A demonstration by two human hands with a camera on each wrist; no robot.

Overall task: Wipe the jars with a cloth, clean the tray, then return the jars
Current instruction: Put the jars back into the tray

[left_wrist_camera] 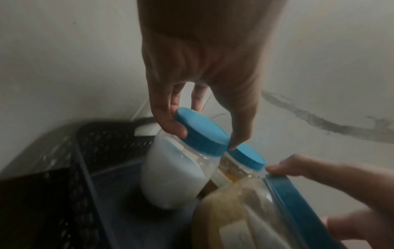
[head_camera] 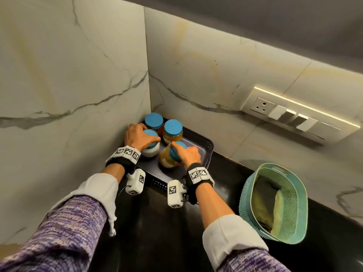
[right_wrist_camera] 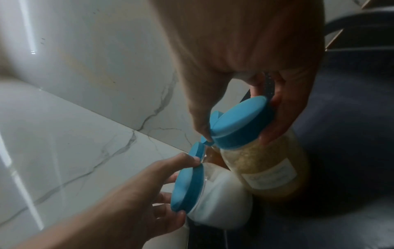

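A dark perforated tray [head_camera: 206, 149] sits in the corner of the black counter and holds several blue-lidded jars. My left hand [head_camera: 137, 137] grips the lid of a jar of white powder [head_camera: 151, 151] [left_wrist_camera: 172, 173] [right_wrist_camera: 219, 200], fingers curled round the lid's rim. My right hand [head_camera: 187, 154] grips the lid of a tilted jar of yellow grains [head_camera: 167, 158] [right_wrist_camera: 264, 166] [left_wrist_camera: 241, 217]. Two more jars, one reddish [head_camera: 154, 120] and one orange [head_camera: 172, 130], stand upright at the tray's back. No cloth shows outside the basket.
A teal mesh basket [head_camera: 294, 213] with folded cloths inside stands on the counter [head_camera: 157, 232] to the right. Marble walls [head_camera: 78, 75] close in the tray on the left and behind. A switch panel [head_camera: 290, 114] is on the right wall.
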